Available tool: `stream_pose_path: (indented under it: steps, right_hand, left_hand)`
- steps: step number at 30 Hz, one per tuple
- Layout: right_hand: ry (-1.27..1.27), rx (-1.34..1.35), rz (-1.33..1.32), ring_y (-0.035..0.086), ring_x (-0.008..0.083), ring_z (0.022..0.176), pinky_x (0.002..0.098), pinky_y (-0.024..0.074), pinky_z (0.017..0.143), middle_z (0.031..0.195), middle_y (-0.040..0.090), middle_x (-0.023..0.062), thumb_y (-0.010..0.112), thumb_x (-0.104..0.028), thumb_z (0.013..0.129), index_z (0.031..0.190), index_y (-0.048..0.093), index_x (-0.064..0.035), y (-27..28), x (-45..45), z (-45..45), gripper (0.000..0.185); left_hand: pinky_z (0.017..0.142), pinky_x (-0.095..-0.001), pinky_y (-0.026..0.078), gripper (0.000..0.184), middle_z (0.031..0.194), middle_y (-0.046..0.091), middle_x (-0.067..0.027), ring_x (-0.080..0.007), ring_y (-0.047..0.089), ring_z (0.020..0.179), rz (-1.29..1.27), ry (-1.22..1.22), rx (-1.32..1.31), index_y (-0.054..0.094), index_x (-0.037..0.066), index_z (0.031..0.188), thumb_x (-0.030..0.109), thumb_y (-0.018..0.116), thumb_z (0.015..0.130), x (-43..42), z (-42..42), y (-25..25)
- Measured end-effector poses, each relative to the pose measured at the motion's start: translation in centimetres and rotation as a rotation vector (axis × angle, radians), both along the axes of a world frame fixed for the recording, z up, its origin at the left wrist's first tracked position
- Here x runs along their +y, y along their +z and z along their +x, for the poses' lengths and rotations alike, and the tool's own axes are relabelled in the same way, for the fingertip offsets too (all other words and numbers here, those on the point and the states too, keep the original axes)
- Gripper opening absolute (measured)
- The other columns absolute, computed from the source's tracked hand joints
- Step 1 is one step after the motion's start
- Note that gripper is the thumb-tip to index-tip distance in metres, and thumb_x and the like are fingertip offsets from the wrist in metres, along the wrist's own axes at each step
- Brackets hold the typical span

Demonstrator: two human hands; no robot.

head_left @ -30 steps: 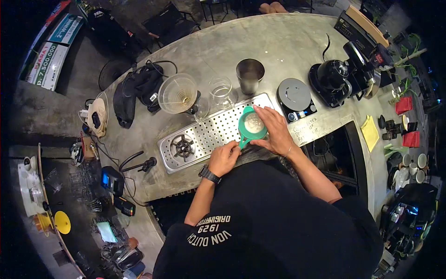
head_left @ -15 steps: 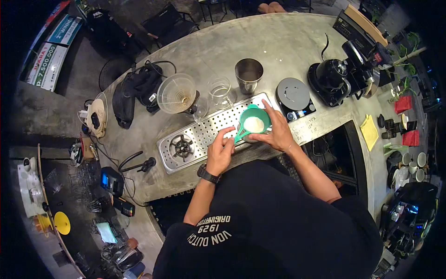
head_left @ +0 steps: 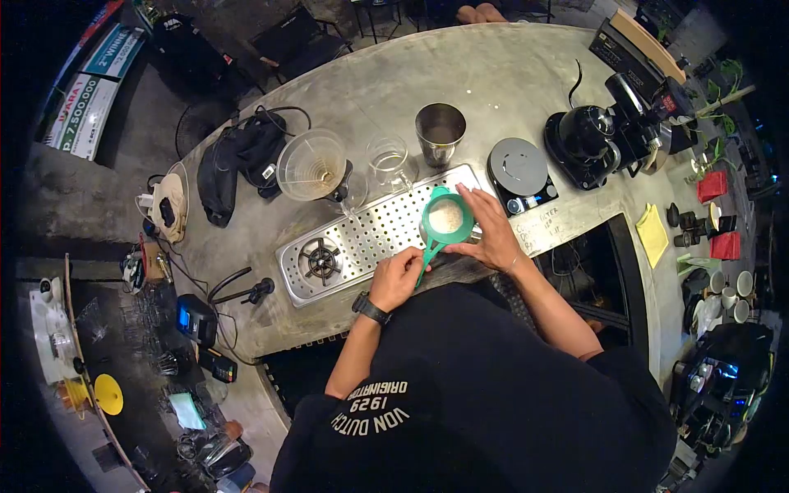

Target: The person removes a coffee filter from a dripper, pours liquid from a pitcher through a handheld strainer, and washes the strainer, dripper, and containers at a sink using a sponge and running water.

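Observation:
A green strainer (head_left: 448,216) with a pale centre sits over the right part of the perforated metal drip tray (head_left: 386,226). Its handle (head_left: 426,261) points towards my body, and my left hand (head_left: 396,278) pinches the end of it. My right hand (head_left: 496,234) curves round the strainer's right side, thumb below and fingers above. It holds what looks like a cup under the strainer, mostly hidden. Left of them, a clear cone dripper (head_left: 312,167) with a brownish residue stands by a glass server (head_left: 388,160). A steel tumbler (head_left: 440,131) stands behind the tray.
To the right are a round grey scale (head_left: 519,167), a black kettle (head_left: 585,135) and a yellow cloth (head_left: 652,236). A black bag (head_left: 246,160) lies at the left. A black round rinser (head_left: 320,260) is set in the tray. Card terminals (head_left: 197,319) stand at the lower left.
The strainer's bowl has tilted and shifted slightly left, and its handle now points more towards me. My left hand has moved down along it, its raised index finger folding in.

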State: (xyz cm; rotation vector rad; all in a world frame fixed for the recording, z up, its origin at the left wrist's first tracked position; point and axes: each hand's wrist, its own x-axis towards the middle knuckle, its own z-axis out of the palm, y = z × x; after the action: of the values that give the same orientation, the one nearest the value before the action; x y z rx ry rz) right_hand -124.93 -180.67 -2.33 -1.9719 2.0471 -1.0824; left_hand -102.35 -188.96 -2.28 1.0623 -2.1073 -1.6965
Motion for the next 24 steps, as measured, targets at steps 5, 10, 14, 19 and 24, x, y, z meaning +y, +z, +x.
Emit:
stream_pose_path:
  steps: [5, 10, 14, 19, 24]
  right_hand:
    - [-0.022, -0.059, 0.023, 0.051, 0.0292, 0.12, 0.0421, 0.0416, 0.098, 0.133, 0.056, 0.0108, 0.086, -0.045, 0.062, 0.143, 0.044, -0.0083, -0.8, 0.2, -0.1, 0.098]
    - [-0.017, -0.112, 0.084, 0.055, 0.0297, 0.116, 0.0413, 0.0421, 0.098, 0.128, 0.059, 0.0132, 0.086, -0.046, 0.062, 0.14, 0.048, -0.0071, -0.2, 0.0, -0.2, 0.095]
    - [-0.014, -0.107, 0.108, 0.057, 0.0299, 0.112, 0.0404, 0.0425, 0.097, 0.124, 0.061, 0.0142, 0.085, -0.047, 0.062, 0.138, 0.049, -0.0066, -0.1, -0.1, -0.3, 0.094]
    - [-0.015, -0.063, 0.098, 0.06, 0.0302, 0.107, 0.0393, 0.0448, 0.095, 0.121, 0.063, 0.0149, 0.087, -0.044, 0.06, 0.135, 0.052, -0.0038, 0.7, -0.3, -0.2, 0.091]
    - [-0.025, -0.048, 0.103, 0.062, 0.0303, 0.105, 0.0386, 0.0472, 0.093, 0.122, 0.063, 0.0152, 0.088, -0.04, 0.059, 0.132, 0.053, -0.001, 1.0, -0.3, 0.0, 0.09]
  left_hand:
    - [0.054, -0.0284, 0.04, 0.019, 0.067, 0.065, -0.0034, -0.0146, 0.051, 0.055, -0.209, 0.001, -0.021, 0.07, 0.004, 0.094, 0.016, 0.057, 0.088, -0.2, -0.1, 0.5]
    - [0.053, -0.0288, 0.039, 0.021, 0.067, 0.064, -0.0038, -0.0159, 0.05, 0.054, -0.272, 0.008, -0.006, 0.07, 0.004, 0.097, 0.016, 0.058, 0.086, -0.6, 0.0, 0.3]
    - [0.052, -0.0311, 0.04, 0.021, 0.067, 0.066, -0.0059, -0.0193, 0.051, 0.052, -0.261, 0.01, -0.015, 0.07, 0.004, 0.097, 0.016, 0.058, 0.085, -0.6, 0.0, 0.5]
    - [0.051, -0.0334, 0.04, 0.021, 0.068, 0.067, -0.008, -0.0225, 0.051, 0.05, -0.247, 0.012, -0.017, 0.07, 0.004, 0.096, 0.016, 0.058, 0.085, -0.6, -0.1, 0.1]
    - [0.051, -0.0316, 0.039, 0.022, 0.067, 0.065, -0.0062, -0.0191, 0.049, 0.051, -0.251, 0.004, -0.024, 0.071, 0.003, 0.098, 0.016, 0.058, 0.085, -0.7, 0.0, 0.1]
